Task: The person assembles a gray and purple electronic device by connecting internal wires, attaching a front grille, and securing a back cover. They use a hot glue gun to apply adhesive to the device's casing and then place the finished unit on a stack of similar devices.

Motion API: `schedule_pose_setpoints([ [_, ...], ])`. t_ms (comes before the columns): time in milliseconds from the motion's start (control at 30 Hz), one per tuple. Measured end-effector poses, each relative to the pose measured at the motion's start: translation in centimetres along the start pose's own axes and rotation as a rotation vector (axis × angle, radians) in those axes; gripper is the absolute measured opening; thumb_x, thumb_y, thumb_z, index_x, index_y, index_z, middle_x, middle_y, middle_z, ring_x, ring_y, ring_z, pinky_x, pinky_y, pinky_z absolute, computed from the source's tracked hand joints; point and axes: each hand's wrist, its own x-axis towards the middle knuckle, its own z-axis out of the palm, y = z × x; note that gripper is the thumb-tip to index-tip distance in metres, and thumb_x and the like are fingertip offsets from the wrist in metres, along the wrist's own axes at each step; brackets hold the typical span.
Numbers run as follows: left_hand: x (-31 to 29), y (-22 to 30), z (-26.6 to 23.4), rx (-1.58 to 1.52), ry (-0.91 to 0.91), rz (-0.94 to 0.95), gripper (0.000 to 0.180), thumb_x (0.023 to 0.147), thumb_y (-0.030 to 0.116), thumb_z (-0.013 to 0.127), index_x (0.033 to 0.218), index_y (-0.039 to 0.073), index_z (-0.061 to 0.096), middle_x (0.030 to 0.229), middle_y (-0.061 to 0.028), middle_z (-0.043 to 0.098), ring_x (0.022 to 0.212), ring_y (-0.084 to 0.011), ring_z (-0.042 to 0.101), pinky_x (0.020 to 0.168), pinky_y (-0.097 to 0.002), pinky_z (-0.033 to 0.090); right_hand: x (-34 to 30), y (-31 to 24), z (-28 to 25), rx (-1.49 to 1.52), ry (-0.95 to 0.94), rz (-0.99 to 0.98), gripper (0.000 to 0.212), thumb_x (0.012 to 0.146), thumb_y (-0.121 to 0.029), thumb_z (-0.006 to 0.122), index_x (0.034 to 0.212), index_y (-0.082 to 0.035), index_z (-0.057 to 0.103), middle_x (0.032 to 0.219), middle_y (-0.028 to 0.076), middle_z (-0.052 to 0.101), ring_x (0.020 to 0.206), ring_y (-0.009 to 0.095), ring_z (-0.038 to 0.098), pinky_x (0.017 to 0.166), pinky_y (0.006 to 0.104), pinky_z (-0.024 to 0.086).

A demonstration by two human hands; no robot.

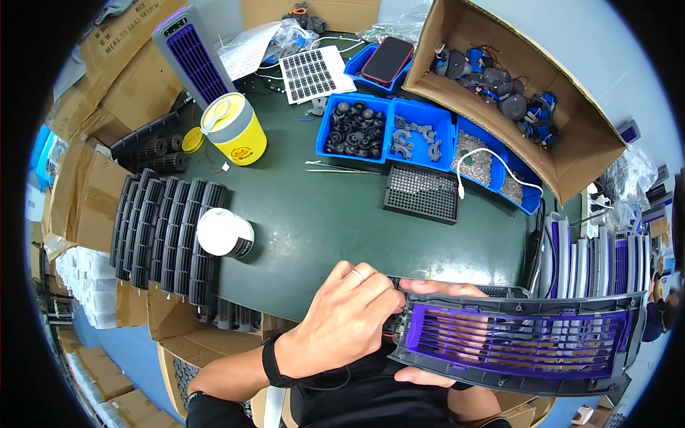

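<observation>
A tower-fan housing half (531, 341), grey with a purple slatted grille, is held tilted in front of me with its inner side showing. My right hand (446, 288) is closed around its left part from behind, fingers over the top edge and thumb below. At the housing's left end, my left hand (349, 314) has its fingers curled and pinched beside a small green circuit board (403, 324) with a red wire. Whatever those fingertips hold is hidden. A dark strap circles my left wrist.
On the green table (307, 228) stand a white tub (225, 233), a yellow cup (239, 135), and black fan rotors (168, 235) in rows. Blue bins (354, 128) of small parts, a black perforated tray (421, 194) and a motor-filled carton (514, 93) sit behind. Housings (599, 264) stack at right.
</observation>
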Motion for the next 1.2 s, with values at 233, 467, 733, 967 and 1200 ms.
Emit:
schedule_pose_setpoints([
  [233,-0.1,0.4,0.7,0.066,0.05,-0.025,0.026,0.067,-0.005,0.075,0.087,0.009,0.069,0.087,-0.003,0.061,0.084,-0.0247,0.06,0.074,-0.0376,0.044,-0.4,0.5,0.4,-0.008,0.009,-0.012,0.117,0.063,-0.033,0.107,0.151,-0.007,0.034,0.146,0.026,0.055,0.136,0.045,0.059,0.113,0.0587,0.052],
  [467,0.0,-0.1,0.9,-0.025,0.118,-0.072,0.026,0.07,-0.008,0.077,0.09,0.007,0.074,0.083,-0.0046,0.06,0.08,-0.0262,0.059,0.074,-0.0383,0.047,-0.3,1.6,-0.2,0.173,0.018,-0.028,0.114,0.064,-0.024,0.106,0.151,-0.006,0.035,0.151,0.027,0.051,0.144,0.043,0.052,0.118,0.0582,0.048],
  [733,0.1,-0.2,-0.1,-0.338,0.026,-0.329,0.011,0.088,-0.002,0.079,0.097,0.003,0.074,0.093,-0.0127,0.072,0.09,-0.0305,0.069,0.082,-0.0393,0.054,-0.2,2.0,0.0,0.234,0.057,-0.034,0.115,0.064,-0.027,0.107,0.15,-0.005,0.033,0.149,0.024,0.053,0.144,0.041,0.053,0.122,0.0546,0.044],
  [967,0.7,-0.1,-0.7,-0.408,-0.019,-0.396,0.009,0.089,0.0,0.078,0.096,0.001,0.072,0.094,-0.0132,0.072,0.087,-0.0297,0.067,0.081,-0.0393,0.053,0.1,1.6,0.2,0.18,0.092,-0.049,0.11,0.064,-0.026,0.107,0.147,-0.004,0.038,0.143,0.027,0.057,0.139,0.043,0.057,0.119,0.0555,0.047],
  [1200,0.9,0.4,-0.2,-0.337,-0.03,-0.431,0.013,0.085,-0.003,0.078,0.09,0.001,0.066,0.089,-0.013,0.068,0.085,-0.0325,0.065,0.08,-0.0416,0.051,-0.1,1.5,0.2,0.132,0.052,-0.074,0.107,0.067,-0.025,0.105,0.146,-0.003,0.035,0.144,0.028,0.055,0.14,0.045,0.056,0.12,0.0608,0.046],
])
